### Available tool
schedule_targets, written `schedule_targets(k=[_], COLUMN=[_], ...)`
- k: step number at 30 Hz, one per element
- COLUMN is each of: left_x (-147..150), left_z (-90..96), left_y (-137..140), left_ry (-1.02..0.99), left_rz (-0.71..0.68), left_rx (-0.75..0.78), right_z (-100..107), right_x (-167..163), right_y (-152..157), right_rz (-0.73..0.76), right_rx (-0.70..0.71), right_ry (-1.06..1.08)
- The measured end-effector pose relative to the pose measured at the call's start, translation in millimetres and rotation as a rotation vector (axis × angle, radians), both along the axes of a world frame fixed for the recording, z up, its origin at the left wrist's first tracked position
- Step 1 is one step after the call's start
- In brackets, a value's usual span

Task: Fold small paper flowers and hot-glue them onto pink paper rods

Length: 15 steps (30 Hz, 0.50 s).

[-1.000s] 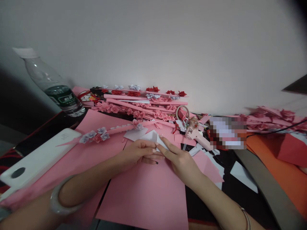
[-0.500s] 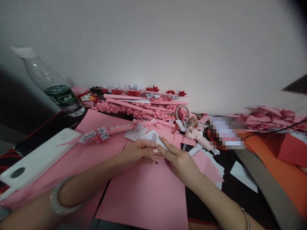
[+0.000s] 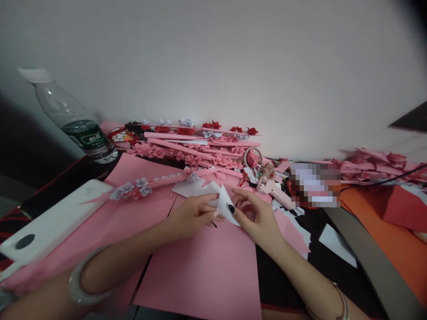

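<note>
A small folded piece of white paper is held up between both hands, its pointed tip upward. My right hand pinches it, the dark-nailed thumb pressed on its near face. From the other side, my left hand has its fingertips closed at the paper's left edge. Below the hands lies a large pink sheet. Just behind them are more white paper pieces and a pink stem bearing white and pink paper roses.
A water bottle and a white oblong device stand at left. Paper flowers and rolled pink sticks lie along the wall. A tape roll, a pink glue gun and orange paper are to the right.
The white paper has been lifted and turned from lying flat under the fingers to standing up. My right hand's thumb now shows on its near face.
</note>
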<state>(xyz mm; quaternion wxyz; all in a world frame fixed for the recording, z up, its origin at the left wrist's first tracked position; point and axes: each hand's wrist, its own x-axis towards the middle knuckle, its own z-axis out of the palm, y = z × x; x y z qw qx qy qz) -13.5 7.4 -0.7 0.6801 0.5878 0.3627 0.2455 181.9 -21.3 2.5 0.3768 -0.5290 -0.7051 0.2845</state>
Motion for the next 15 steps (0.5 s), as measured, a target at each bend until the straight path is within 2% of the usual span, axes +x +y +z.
schedule_targets(k=[2, 4, 8, 15], left_x=[-0.5, -1.8, -3.4, -0.4], left_z=[-0.8, -1.9, -4.1, -2.1], left_y=[-3.2, -5.6, -6.8, -5.2], left_ry=[0.041, 0.072, 0.053, 0.024], left_rz=[-0.028, -0.070, -0.129, -0.111], left_rx=[0.089, 0.172, 0.192, 0.130], right_z=[-0.2, -0.5, -1.6, -1.0], right_x=[-1.1, -2.0, -2.2, -1.0], right_y=[2.2, 3.3, 3.6, 4.1], right_rz=[0.056, 0.131, 0.189, 0.238], right_rx=[-0.179, -0.287, -0.340, -0.394], right_ry=[0.048, 0.052, 0.065, 0.186])
